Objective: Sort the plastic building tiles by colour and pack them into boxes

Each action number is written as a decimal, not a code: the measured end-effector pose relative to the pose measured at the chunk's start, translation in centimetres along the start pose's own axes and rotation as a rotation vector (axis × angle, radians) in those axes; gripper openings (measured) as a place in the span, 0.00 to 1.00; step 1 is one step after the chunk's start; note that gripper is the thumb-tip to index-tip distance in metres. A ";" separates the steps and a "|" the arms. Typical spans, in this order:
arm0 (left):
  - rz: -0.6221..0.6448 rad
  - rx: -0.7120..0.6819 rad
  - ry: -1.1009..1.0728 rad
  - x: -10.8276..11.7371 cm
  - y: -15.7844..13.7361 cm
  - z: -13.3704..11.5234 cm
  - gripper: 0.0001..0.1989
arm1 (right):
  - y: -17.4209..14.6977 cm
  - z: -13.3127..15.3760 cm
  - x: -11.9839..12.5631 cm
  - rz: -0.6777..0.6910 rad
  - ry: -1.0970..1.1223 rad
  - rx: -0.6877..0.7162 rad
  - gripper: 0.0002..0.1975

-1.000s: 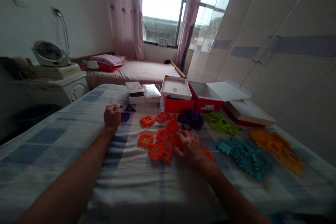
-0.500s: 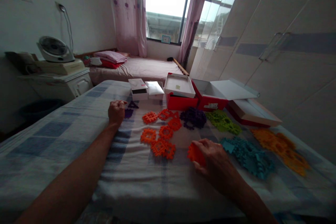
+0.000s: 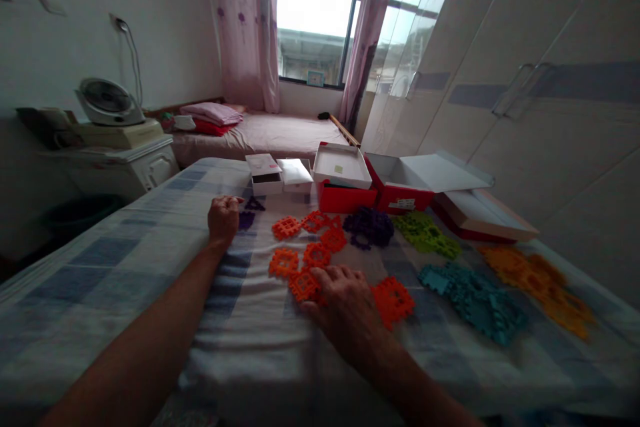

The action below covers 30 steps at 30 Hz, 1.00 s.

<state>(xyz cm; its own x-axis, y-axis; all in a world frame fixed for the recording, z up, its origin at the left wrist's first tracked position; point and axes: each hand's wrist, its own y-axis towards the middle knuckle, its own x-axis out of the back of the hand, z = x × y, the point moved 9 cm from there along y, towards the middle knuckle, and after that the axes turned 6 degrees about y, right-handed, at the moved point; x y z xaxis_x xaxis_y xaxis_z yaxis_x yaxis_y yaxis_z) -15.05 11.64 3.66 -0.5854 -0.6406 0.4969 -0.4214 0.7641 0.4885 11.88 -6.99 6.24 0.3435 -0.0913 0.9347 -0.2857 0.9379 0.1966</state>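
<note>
My right hand (image 3: 345,303) covers the right end of a group of orange interlocking plastic pieces (image 3: 318,253). Its fingers and thumb close around one orange piece, mostly hidden beneath them. Just right of that hand lies a small stack of red-orange interlocking pieces (image 3: 395,301). My left hand (image 3: 224,219) rests on the cloth at the left with its fingers curled; what they hold, if anything, is hidden. Beside its fingertips are a dark purple triangular piece (image 3: 255,204) and another purple piece (image 3: 246,219).
Piles of purple (image 3: 370,227), green (image 3: 427,235), teal (image 3: 475,300) and yellow-orange pieces (image 3: 537,283) spread to the right. Behind them stand an open red box (image 3: 347,198), another red box (image 3: 404,199), a lid (image 3: 485,213) and small white boxes (image 3: 267,183).
My right hand has moved left, off the red-orange stack, which now lies uncovered, and onto an orange piece of the group. My left hand stays curled by the purple pieces.
</note>
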 end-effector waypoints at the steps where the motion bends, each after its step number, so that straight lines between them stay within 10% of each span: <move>1: 0.003 -0.002 0.000 0.0 0.0 0.0 0.16 | 0.3 0.1 -0.7 0.011 -0.022 -0.016 0.16; 22: -0.005 -0.012 0.015 0.3 -0.1 -0.8 0.16 | 3.4 3.0 1.4 -0.070 0.315 0.169 0.13; 30: 0.008 0.002 0.023 0.0 -0.3 -1.1 0.15 | -2.5 -3.0 2.0 -0.006 0.313 0.017 0.14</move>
<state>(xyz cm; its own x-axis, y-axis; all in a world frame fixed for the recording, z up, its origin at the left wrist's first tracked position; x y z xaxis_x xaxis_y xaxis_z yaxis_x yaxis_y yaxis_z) -14.19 11.32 4.30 -0.5728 -0.6360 0.5172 -0.4178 0.7693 0.4833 15.98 -8.54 6.77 0.6034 0.0133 0.7973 -0.2968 0.9318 0.2091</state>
